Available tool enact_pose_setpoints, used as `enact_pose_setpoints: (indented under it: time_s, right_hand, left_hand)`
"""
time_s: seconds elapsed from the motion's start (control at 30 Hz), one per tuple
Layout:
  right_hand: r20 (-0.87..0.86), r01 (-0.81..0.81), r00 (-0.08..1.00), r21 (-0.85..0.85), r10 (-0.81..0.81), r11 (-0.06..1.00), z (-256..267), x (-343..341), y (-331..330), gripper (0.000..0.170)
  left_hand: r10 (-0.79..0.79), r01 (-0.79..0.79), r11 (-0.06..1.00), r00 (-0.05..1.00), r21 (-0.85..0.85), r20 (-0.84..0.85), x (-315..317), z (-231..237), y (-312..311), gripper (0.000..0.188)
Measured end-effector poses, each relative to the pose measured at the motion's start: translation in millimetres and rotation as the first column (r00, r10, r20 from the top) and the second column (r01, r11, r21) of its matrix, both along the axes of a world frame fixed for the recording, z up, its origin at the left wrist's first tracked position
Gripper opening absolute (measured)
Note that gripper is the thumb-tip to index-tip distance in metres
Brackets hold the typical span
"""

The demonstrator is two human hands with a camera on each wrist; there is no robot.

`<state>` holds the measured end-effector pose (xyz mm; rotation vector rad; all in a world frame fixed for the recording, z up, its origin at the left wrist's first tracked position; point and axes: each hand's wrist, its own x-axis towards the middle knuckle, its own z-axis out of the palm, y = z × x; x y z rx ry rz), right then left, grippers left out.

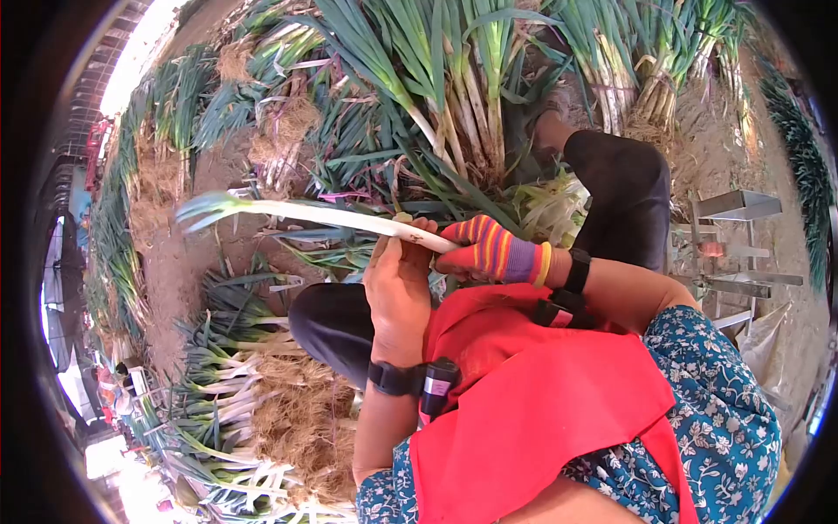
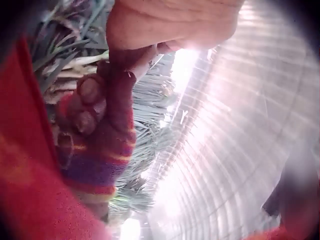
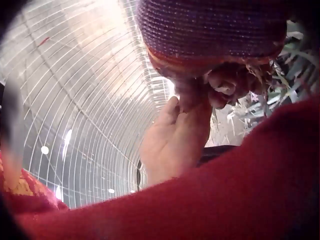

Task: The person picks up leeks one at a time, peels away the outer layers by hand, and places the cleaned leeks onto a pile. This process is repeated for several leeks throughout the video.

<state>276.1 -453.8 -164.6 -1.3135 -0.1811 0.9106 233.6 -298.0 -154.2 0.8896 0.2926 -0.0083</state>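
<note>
In the head view, a long green onion [image 1: 332, 216] lies slantwise in front of the person, its white stalk bare and its green leaf tip off to the left. The bare left hand [image 1: 399, 293] pinches the stalk near its lower end. Close beside it, the right hand [image 1: 497, 251], in a striped fingerless glove, grips the root end. Both hands meet above the red apron [image 1: 541, 384]. From the left wrist, the gloved right hand [image 2: 100, 140] shows bare fingertips curled in under the left hand [image 2: 172, 25]. The right wrist view has the left thumb against the gloved fingers.
Upright bundles of green onions [image 1: 471, 113] stand just ahead of the person. More tied bundles [image 1: 611, 79] line the back right. A pile with tangled roots [image 1: 305, 419] lies at the left knee. At the right stands a metal stool-like frame [image 1: 740, 206].
</note>
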Motion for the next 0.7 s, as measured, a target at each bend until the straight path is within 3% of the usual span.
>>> enact_pose_setpoints:
  time_s: [0.07, 0.13, 0.23, 0.27, 0.33, 0.47, 0.53, 0.6, 0.63, 0.7]
  right_hand:
    - [-0.040, 0.029, 0.999, -0.003, -0.029, 1.000, -14, -1, 5, 0.020]
    - [-0.093, 0.063, 0.993, -0.111, -0.074, 0.992, -27, 0, 10, 0.020]
    - [-0.099, 0.112, 0.988, -0.101, -0.122, 0.989, -70, -3, 19, 0.023]
    - [-0.110, 0.110, 0.986, -0.116, -0.123, 0.987, -76, -3, 20, 0.023]
    - [-0.005, 0.114, 0.993, -0.209, -0.118, 0.971, -87, -2, 24, 0.024]
    - [0.022, 0.064, 0.998, -0.279, -0.060, 0.958, -78, 4, 28, 0.025]
    - [0.008, 0.107, 0.994, -0.232, -0.108, 0.967, -78, 4, 30, 0.018]
    - [0.016, 0.071, 0.997, -0.199, -0.070, 0.977, -72, 7, 29, 0.018]
    - [0.015, 0.070, 0.998, -0.201, -0.068, 0.977, -69, 8, 28, 0.018]
    - [-0.200, 0.074, 0.975, -0.107, -0.094, 0.992, -63, 8, 25, 0.018]
  left_hand:
    - [0.003, -0.008, 0.998, 0.998, -0.069, -0.068, 6, -23, 2, 0.027]
    - [-0.003, -0.015, 0.991, 0.991, -0.130, -0.137, 12, -46, 7, 0.027]
    - [0.024, -0.101, 0.978, 0.924, -0.184, -0.382, 21, -71, 5, 0.024]
    - [0.019, -0.104, 0.975, 0.919, -0.196, -0.394, 23, -75, 3, 0.024]
    - [0.027, -0.144, 0.969, 0.866, -0.198, -0.498, 26, -80, 4, 0.023]
    - [0.063, -0.170, 0.968, 0.876, -0.184, -0.478, 35, -90, 7, 0.024]
    - [0.081, -0.208, 0.958, 0.857, -0.196, -0.510, 37, -88, 6, 0.034]
    - [0.109, -0.137, 0.990, 0.895, -0.032, -0.434, 35, -88, 3, 0.046]
    - [0.125, -0.175, 0.982, 0.888, -0.074, -0.443, 32, -87, 1, 0.058]
    - [0.079, -0.151, 0.978, 0.908, -0.145, -0.411, 23, -82, 6, 0.055]
